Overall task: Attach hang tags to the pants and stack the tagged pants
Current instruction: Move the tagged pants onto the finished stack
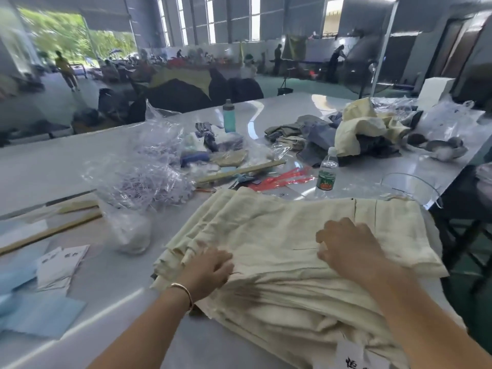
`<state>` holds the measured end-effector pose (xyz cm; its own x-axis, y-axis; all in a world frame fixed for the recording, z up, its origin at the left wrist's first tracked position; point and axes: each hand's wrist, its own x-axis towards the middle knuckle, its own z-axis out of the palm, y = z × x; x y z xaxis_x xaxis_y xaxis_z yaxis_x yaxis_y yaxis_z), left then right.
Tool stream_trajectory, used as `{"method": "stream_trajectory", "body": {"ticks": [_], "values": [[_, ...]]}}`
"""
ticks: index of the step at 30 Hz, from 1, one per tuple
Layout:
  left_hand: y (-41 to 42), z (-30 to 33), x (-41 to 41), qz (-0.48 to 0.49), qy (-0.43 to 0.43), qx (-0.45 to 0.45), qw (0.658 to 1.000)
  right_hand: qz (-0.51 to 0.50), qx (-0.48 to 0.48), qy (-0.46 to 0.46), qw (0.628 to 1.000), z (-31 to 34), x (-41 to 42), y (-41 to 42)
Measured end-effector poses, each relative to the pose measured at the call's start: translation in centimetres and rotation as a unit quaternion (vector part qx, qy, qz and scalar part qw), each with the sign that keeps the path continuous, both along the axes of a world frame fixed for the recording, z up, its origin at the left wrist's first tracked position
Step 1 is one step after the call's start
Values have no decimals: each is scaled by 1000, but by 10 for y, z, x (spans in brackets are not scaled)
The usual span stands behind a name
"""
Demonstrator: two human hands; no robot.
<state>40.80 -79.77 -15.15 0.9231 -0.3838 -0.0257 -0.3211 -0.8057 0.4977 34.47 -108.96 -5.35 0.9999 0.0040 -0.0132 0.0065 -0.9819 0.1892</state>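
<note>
A stack of cream pants [279, 235] lies on the white table [53, 166] in front of me. My left hand [207, 270] rests flat on the stack's near left side, fingers spread over the gathered cloth. My right hand [348, 246] lies on top of the stack to the right, its fingers bent down onto the fabric. A white hang tag [351, 354] with black print shows at the waistband near the bottom edge. Loose white tags [61, 265] lie on the table to the left.
A clear bag of purple tag fasteners [143, 177] stands left of the stack. Behind it are wooden sticks [239, 171], red plastic strips [285, 179], a water bottle [327, 169] and a teal bottle [229, 115]. A heap of untagged clothes [359, 129] sits far right. Blue sheets [40, 312] lie near left.
</note>
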Motion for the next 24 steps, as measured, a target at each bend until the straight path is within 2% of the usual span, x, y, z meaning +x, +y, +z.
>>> {"method": "stream_trajectory", "body": {"ticks": [3, 6, 11, 15, 19, 22, 24], "values": [[35, 8, -35, 64, -49, -136, 987, 103, 161, -65, 979, 5, -4, 49], [93, 6, -73, 157, -156, -163, 962, 182, 284, -66, 939, 7, -9, 116], [235, 24, -151, 353, -178, -208, 895, 275, 384, -10, 882, 1, -9, 254], [362, 50, -233, 480, -241, -206, 818, 343, 471, 70, 810, -9, -24, 393], [490, 62, -305, 590, -275, -179, 738, 401, 512, 127, 749, -20, -60, 538], [582, 64, -339, 650, -266, -116, 702, 418, 537, 171, 712, -24, -83, 640], [639, 60, -351, 678, -237, -70, 692, 417, 547, 192, 700, -25, -95, 701]]}}
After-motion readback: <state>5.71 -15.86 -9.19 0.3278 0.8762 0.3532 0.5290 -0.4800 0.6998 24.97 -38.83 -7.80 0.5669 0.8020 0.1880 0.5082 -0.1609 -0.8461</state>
